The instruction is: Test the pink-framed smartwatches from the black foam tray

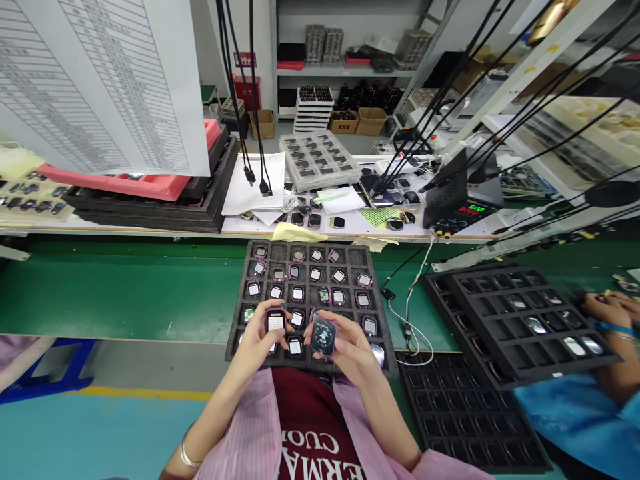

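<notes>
Closely curled, the fingers of both hands each grip one small watch, leaving the screens in view. The left hand [263, 333] holds a watch with a lit white screen [275, 321] by its sides, thumb near the lower edge, perhaps so the display stays readable. The right hand [353, 343] pinches a watch with a dark dial face [324, 335] at its rim, tilted, its face uncovered. The two watches are close together but apart, which probably makes them easy to compare.

Just beneath is a gray foam tray [357, 257], its square compartments separating more watches, mostly face up, likely to prevent rubbing. It sits close to the person's body, within easy reach, on the green counter [150, 283]. A white cable [431, 347] loops just beside it. Farther right, a co-worker's hand [607, 307] is near a black tray [537, 347] of watches. Beyond, a power box [463, 200] stands on a raised shelf, its digits facing outward, presumably for reading.
</notes>
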The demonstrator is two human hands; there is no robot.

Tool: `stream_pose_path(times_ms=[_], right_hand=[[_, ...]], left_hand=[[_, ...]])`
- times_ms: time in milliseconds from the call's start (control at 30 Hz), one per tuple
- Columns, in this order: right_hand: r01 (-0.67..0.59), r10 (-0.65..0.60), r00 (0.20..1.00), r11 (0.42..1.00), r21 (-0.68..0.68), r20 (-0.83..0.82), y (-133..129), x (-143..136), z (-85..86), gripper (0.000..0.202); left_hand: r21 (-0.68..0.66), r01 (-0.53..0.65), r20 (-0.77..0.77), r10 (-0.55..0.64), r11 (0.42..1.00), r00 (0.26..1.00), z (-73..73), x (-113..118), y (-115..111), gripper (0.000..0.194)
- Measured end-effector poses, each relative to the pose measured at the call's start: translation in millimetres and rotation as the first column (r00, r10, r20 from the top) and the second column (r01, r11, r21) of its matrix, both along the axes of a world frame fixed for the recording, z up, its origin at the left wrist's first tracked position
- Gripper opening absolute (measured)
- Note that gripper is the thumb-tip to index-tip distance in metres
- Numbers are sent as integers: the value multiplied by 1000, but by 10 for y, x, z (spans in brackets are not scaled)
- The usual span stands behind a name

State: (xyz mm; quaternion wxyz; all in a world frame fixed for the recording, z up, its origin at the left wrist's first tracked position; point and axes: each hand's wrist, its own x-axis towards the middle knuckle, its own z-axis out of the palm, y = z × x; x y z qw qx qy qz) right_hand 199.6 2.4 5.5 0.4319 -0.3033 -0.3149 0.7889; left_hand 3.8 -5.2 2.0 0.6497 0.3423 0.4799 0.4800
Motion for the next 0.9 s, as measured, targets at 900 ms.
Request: stream_pose_path(times_ms=[900], right_hand=[[6, -5, 998, 1000, 19, -55, 13, 44, -10, 37]], left_hand=[[0, 20, 14, -20, 1000, 1000, -24, 8, 4, 39]])
